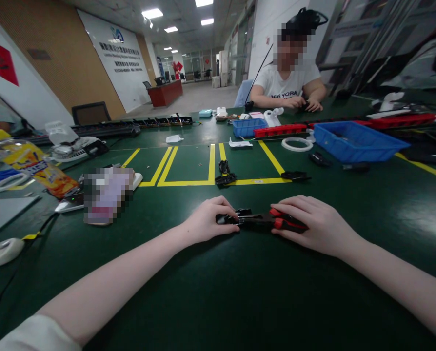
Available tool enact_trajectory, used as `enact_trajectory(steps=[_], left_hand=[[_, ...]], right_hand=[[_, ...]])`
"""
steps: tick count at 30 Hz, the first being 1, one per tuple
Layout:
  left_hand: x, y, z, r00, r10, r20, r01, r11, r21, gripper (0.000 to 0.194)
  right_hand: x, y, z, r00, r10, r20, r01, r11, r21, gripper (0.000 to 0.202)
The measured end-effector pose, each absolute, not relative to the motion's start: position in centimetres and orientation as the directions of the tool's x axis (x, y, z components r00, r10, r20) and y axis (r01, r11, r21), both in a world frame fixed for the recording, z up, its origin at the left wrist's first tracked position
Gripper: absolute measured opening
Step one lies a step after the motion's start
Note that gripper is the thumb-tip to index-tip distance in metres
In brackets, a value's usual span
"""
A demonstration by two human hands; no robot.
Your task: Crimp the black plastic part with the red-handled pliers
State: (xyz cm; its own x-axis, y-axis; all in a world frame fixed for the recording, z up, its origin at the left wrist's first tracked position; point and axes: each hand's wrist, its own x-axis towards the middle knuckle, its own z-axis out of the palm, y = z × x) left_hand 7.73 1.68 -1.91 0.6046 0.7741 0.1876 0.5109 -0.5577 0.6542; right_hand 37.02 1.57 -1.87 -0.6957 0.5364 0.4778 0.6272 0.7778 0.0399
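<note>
My right hand point(309, 222) is closed round the red and black handles of a pair of pliers point(286, 224). The dark jaws of the pliers point left and meet a small black part point(244, 212), which my left hand point(210, 219) grips between thumb and fingers. Its exact kind is hard to make out, since my fingers cover much of it. Beyond my hands, similar small black parts point(225, 179) lie close together on the yellow tape. Another flat black piece point(294, 176) rests to their right.
Blue bins point(360, 141) and red strips point(280, 130) stand across the green table point(218, 297). At left are an orange drink bottle point(38, 165), a phone point(108, 195) and a white tape dispenser point(3, 252). A co-worker point(287, 83) sits opposite, hands on a small dark object.
</note>
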Motion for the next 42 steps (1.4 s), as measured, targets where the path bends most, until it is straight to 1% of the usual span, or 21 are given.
enact_trajectory(steps=[6, 11, 14, 19, 23, 28, 35, 38, 42], left_hand=[[7.8, 1.6, -1.6, 0.614, 0.768, 0.18, 0.522, -0.567, 0.637, 0.02], [7.8, 1.7, -2.0, 0.611, 0.768, 0.193, 0.517, -0.572, 0.637, 0.021], [7.7, 1.7, -2.2, 0.613, 0.762, 0.206, 0.505, -0.579, 0.64, 0.021], [7.8, 1.6, -1.8, 0.629, 0.757, 0.177, 0.521, -0.579, 0.627, 0.019], [7.8, 1.7, -1.7, 0.653, 0.733, 0.193, 0.509, -0.613, 0.605, 0.019], [7.8, 1.8, -2.0, 0.666, 0.718, 0.201, 0.505, -0.632, 0.587, 0.019], [7.8, 1.7, -2.2, 0.674, 0.703, 0.226, 0.457, -0.637, 0.621, 0.019], [7.9, 1.7, -2.2, 0.681, 0.697, 0.227, 0.452, -0.643, 0.618, 0.02], [8.0, 1.5, -2.3, 0.687, 0.69, 0.227, 0.454, -0.651, 0.608, 0.019]], right_hand=[[36.8, 1.2, -1.8, -0.709, 0.519, 0.478, 0.629, 0.771, 0.097, 0.038], [36.3, 0.5, -1.8, -0.69, 0.533, 0.49, 0.66, 0.741, 0.123, 0.037], [36.1, 0.4, -1.7, -0.695, 0.537, 0.479, 0.656, 0.746, 0.115, 0.036], [36.0, 0.6, -1.5, -0.697, 0.57, 0.435, 0.656, 0.752, 0.064, 0.038], [36.2, 1.0, -1.5, -0.706, 0.579, 0.407, 0.648, 0.76, 0.042, 0.039], [36.3, 1.1, -1.5, -0.705, 0.583, 0.404, 0.65, 0.759, 0.04, 0.039], [35.8, 0.5, -1.3, -0.69, 0.592, 0.417, 0.668, 0.742, 0.054, 0.037], [36.0, 0.7, -1.3, -0.7, 0.566, 0.435, 0.656, 0.75, 0.08, 0.036], [36.4, 1.1, -1.3, -0.732, 0.492, 0.472, 0.62, 0.767, 0.162, 0.033]])
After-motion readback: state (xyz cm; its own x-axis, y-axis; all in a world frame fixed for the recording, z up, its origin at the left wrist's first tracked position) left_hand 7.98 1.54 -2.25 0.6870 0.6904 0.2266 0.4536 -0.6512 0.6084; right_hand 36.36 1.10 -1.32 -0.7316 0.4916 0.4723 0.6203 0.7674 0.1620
